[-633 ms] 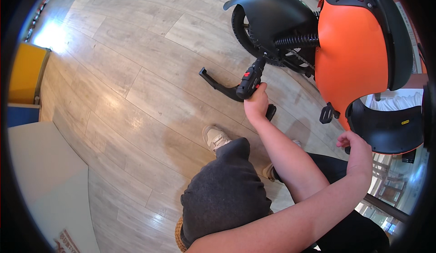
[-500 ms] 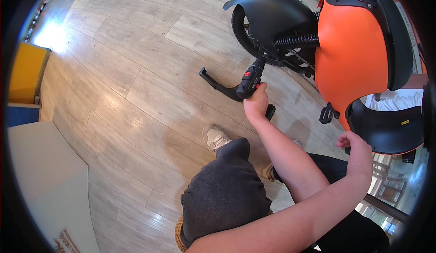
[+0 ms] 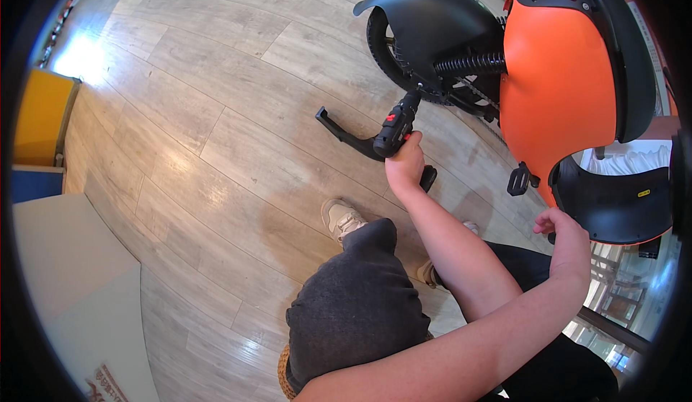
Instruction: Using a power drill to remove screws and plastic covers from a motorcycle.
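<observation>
My right hand (image 3: 406, 162) is wrapped round the grip of a black cordless drill (image 3: 396, 124) with red details. The drill's nose points at the hub area of the rear wheel (image 3: 384, 52), and the tip appears to meet a bolt there, though the contact is too small to make out. The wheel belongs to an orange and black electric scooter (image 3: 559, 77). Crossing over the right arm, my left arm reaches to the right. My left hand (image 3: 561, 223), its fingers loosely bent and apart, rests beside the lower orange edge, with nothing visible in it.
A curved black bar (image 3: 346, 134) lies on the wood-look floor (image 3: 202, 63), partly behind the drill. A pedal (image 3: 518, 180) sticks out from the scooter's side. My shoe (image 3: 341, 218) is below the drill. Yellow (image 3: 45, 117) and pale grey panels (image 3: 79, 258) stand at left.
</observation>
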Available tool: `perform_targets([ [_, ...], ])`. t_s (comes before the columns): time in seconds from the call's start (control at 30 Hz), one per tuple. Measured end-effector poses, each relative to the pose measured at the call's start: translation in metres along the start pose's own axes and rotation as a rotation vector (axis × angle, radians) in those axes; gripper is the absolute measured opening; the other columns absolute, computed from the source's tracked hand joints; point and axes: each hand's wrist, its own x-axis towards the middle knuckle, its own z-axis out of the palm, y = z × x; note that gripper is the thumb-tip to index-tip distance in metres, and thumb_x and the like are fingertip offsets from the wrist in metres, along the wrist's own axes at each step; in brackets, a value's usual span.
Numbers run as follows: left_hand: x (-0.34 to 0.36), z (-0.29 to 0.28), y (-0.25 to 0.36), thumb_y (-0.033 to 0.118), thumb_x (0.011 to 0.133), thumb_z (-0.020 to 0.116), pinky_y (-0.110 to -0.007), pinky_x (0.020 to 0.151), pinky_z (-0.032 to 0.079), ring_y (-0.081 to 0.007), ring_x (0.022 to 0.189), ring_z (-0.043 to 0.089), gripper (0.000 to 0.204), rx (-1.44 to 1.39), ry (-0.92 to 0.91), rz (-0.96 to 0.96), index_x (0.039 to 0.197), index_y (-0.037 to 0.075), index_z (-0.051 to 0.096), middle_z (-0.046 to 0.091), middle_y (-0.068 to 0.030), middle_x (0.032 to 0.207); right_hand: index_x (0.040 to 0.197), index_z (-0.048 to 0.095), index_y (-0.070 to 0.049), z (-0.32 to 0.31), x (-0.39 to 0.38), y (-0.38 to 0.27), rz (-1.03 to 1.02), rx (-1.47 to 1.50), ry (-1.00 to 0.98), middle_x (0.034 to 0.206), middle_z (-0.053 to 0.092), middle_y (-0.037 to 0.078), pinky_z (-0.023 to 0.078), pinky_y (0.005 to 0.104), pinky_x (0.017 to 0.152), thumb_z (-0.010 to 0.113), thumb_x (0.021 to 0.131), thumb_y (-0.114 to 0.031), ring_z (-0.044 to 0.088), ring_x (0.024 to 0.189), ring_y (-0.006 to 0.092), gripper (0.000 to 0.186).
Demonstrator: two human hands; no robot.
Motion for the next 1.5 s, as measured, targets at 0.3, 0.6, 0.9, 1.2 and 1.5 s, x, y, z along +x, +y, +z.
perform_targets([
  [0.3, 0.002, 0.000, -0.006, 0.020, 0.088, 0.064, -0.042, 0.073, 0.046, -0.0245, 0.083, 0.066, 0.021, -0.022, 0.000, 0.006, 0.102, 0.006, 0.073, 0.068, -0.0085, 0.091, 0.111, 0.040, -0.001, 0.005, -0.001, 0.008, -0.015, 0.018, -0.001, 0.089, 0.067, 0.028, 0.051, 0.0559, 0.077, 0.066, 0.086, -0.010, 0.066, 0.089, 0.0489, 0.038],
  [0.6, 0.005, -0.019, -0.006, 0.020, 0.088, 0.065, -0.042, 0.073, 0.046, -0.0246, 0.083, 0.066, 0.021, -0.027, 0.002, 0.033, 0.101, 0.006, 0.073, 0.068, -0.0085, 0.090, 0.120, 0.040, -0.004, -0.012, -0.018, 0.019, -0.132, 0.074, -0.015, 0.097, 0.067, 0.027, 0.051, 0.0562, 0.078, 0.067, 0.084, -0.010, 0.065, 0.093, 0.0482, 0.045],
  [0.9, 0.045, -0.022, -0.214, 0.029, 0.093, 0.068, -0.032, 0.061, 0.048, -0.0137, 0.064, 0.058, 0.027, -0.989, 0.648, -0.291, 0.088, 0.002, 0.069, 0.061, -0.0037, 0.070, 0.121, 0.050, -0.003, -0.181, -0.083, 0.070, -0.026, 0.181, -0.338, 0.094, 0.069, 0.023, 0.053, 0.0447, 0.080, 0.073, 0.084, -0.014, 0.067, 0.095, 0.0438, 0.045],
  [1.2, 0.136, 0.189, -0.384, 0.018, 0.088, 0.073, -0.032, 0.053, 0.055, -0.0159, 0.068, 0.068, 0.016, -0.827, 0.691, -0.854, 0.095, 0.004, 0.067, 0.068, -0.0063, 0.080, 0.121, 0.054, -0.003, -0.278, -0.125, 0.064, 0.004, 0.548, -0.418, 0.099, 0.064, 0.007, 0.051, 0.0344, 0.084, 0.075, 0.086, -0.008, 0.062, 0.090, 0.0179, 0.040],
  [1.5, 0.220, 0.203, -0.308, 0.013, 0.087, 0.076, -0.030, 0.064, 0.055, -0.0162, 0.068, 0.072, 0.022, -1.120, 1.216, -0.771, 0.102, -0.003, 0.070, 0.075, -0.0098, 0.081, 0.117, 0.051, -0.003, -0.296, -0.118, 0.072, 0.122, 0.683, -0.438, 0.092, 0.064, 0.007, 0.050, 0.0305, 0.079, 0.072, 0.086, -0.003, 0.059, 0.085, 0.0120, 0.037],
])
